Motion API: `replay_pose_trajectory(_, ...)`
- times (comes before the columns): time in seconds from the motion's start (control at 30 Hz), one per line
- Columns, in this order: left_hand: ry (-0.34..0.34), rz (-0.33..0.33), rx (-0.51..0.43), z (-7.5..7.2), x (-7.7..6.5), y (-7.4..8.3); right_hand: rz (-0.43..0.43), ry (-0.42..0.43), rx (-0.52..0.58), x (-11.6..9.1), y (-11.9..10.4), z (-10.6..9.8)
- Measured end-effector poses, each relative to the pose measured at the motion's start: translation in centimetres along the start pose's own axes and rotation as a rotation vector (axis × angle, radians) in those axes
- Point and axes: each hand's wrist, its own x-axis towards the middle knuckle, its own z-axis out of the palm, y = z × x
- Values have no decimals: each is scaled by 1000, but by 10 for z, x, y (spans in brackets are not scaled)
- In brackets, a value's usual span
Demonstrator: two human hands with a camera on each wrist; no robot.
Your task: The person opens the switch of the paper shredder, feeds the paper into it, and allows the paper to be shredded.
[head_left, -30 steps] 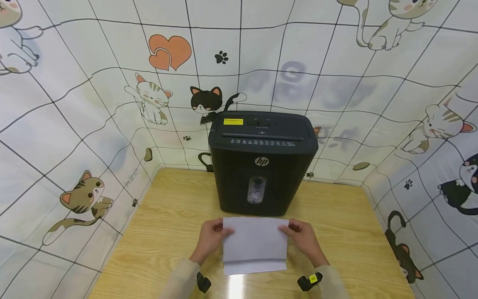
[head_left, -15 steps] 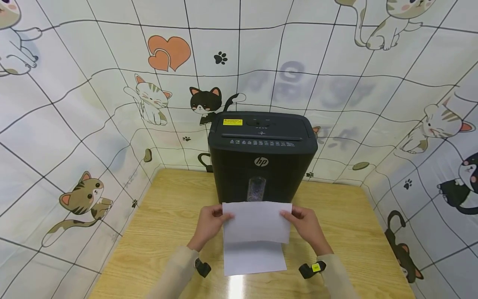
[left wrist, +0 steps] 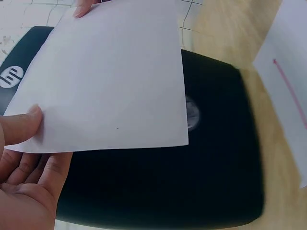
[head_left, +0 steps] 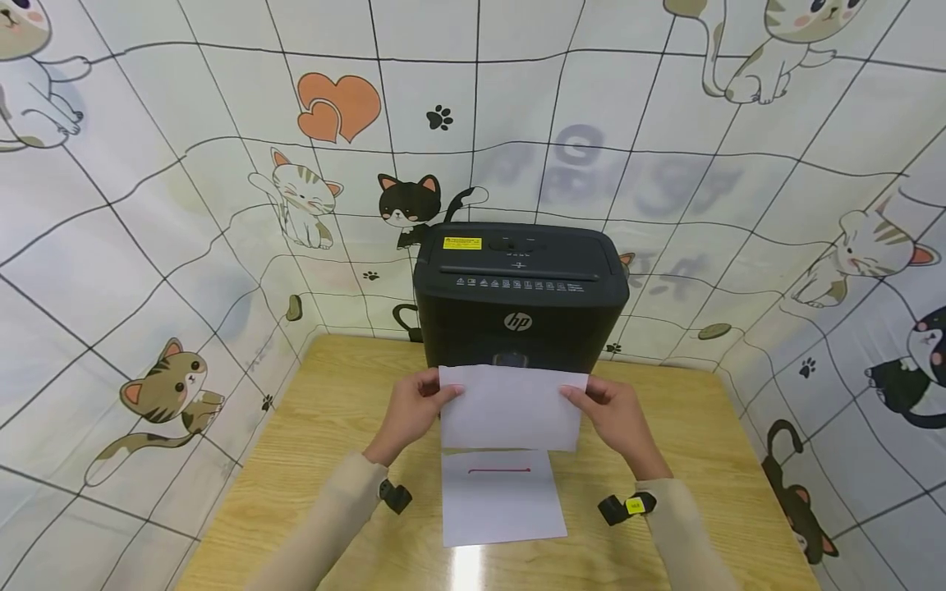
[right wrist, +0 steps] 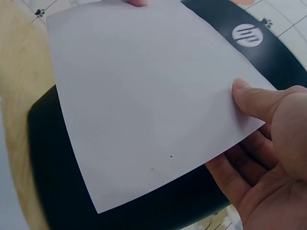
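Observation:
A white sheet of paper is held up between both hands, in front of the lower part of a black HP paper shredder. My left hand pinches its upper left corner, thumb on the near face and fingers behind. At the upper right corner my right hand grips it the same way. In both wrist views the face of the held sheet looks plain apart from tiny specks. Below it, a second white sheet with a red line lies on the table.
The shredder's feed slot runs across its top, with a yellow label behind it at the left. A wooden table carries everything. Cat-patterned cloth walls enclose the back and both sides.
Both hands have lifted the upper sheet up and away toward the shredder, covering more of its front. The red line on the lower sheet has come into view.

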Motion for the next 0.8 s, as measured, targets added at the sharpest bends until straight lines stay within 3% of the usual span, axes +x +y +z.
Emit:
replay_pose_trajectory(0.27, 20, 80, 33, -16, 15, 36, -48, 61, -27, 11, -27, -17)
replay_pose_trajectory(0.53, 42, 149, 19, -24, 31, 50, -167, 108, 2, 20, -51, -32)
replay_pose_trajectory(0.8, 57, 235, 24, -33, 43, 71, -152, 107, 25, 29, -70, -43)
